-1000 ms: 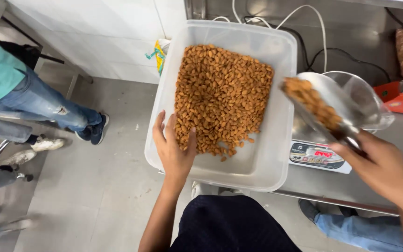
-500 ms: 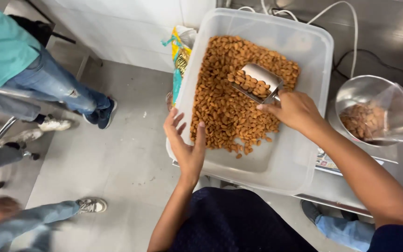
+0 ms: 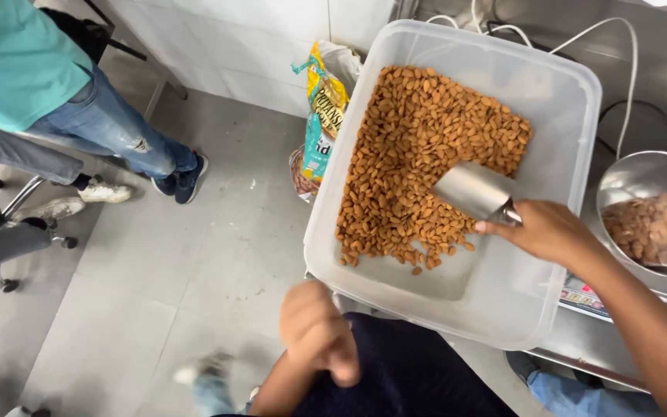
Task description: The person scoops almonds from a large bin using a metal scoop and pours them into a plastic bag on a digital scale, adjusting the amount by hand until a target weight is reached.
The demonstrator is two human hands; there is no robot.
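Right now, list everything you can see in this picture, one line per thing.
plastic tub: one, clear white, centre, at the counter edge
almonds: a heap, brown, in the tub's far and left part
metal scoop: one, silver, dug into the almonds
steel bowl: one, silver, right edge, on the scale
clear bag: one, holds some almonds, in the bowl
scale: one, mostly hidden under the bowl
cables: white and black, on the counter behind the tub
snack packet: one, yellow and teal, on the floor left of the tub
seated people: at least two, teal top and jeans, far left
right hand: grips the scoop handle
left hand: blurred, empty, off the tub
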